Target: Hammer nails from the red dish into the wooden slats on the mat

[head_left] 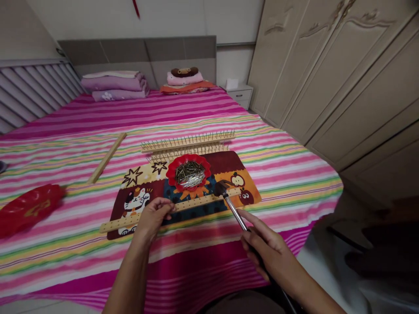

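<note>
A wooden strip [196, 202] with rows of small holes or dots lies across a patterned mat [250, 174]. My left hand [156, 216] is over the strip, thumb and fingers pinched together; what they hold, if anything, is too small to make out. My right hand [266, 248] is wrapped round the handle of a hammer [236, 213]. The hammer's dark head is over the strip's right part; I cannot tell whether it touches. Just beyond the strip, a red scalloped bowl [170, 174] holds many loose nails [190, 173].
Wooden strips [193, 141] studded with upright nails lie behind the bowl. A plain wooden bar [108, 158] and a red tray [32, 207] are on the left. Everything lies on a striped bedspread [288, 183]. Folded bedding [114, 83] is at the headboard; wardrobes [314, 65] stand right.
</note>
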### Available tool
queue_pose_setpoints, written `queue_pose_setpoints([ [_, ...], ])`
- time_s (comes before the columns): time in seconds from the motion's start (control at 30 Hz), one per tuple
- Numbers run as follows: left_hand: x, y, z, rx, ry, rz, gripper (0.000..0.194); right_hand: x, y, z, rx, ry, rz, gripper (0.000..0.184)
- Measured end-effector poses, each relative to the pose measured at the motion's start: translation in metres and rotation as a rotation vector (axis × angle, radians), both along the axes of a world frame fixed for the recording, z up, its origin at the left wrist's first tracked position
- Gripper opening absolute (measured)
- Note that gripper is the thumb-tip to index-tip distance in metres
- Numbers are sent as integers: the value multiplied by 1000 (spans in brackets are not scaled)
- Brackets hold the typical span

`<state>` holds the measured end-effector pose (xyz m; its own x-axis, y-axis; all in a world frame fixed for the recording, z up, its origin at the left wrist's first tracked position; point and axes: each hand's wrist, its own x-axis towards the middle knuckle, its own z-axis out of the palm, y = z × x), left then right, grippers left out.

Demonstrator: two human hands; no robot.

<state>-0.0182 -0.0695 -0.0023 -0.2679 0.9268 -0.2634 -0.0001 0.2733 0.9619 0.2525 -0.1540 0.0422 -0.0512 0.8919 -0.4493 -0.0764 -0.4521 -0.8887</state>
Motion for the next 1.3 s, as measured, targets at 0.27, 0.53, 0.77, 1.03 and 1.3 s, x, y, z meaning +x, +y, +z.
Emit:
queue_pose_setpoints([
  [0.27,11,10,-23,63,70,20,42,-1,1,-7,11,29,21,63],
  [0.53,15,12,-33,74,199,56,33,1,5,-16,-7,48,88,64],
  [0.77,18,9,-35,71,327,48,29,-1,3,-18,-6,6,122,62],
  [1.03,19,7,-42,176,553,19,19,-25,14,-7,35,4,245,51],
  [1.3,19,5,-44,182,636,-6,19,-62,48,-3,179,-61,417,48],
])
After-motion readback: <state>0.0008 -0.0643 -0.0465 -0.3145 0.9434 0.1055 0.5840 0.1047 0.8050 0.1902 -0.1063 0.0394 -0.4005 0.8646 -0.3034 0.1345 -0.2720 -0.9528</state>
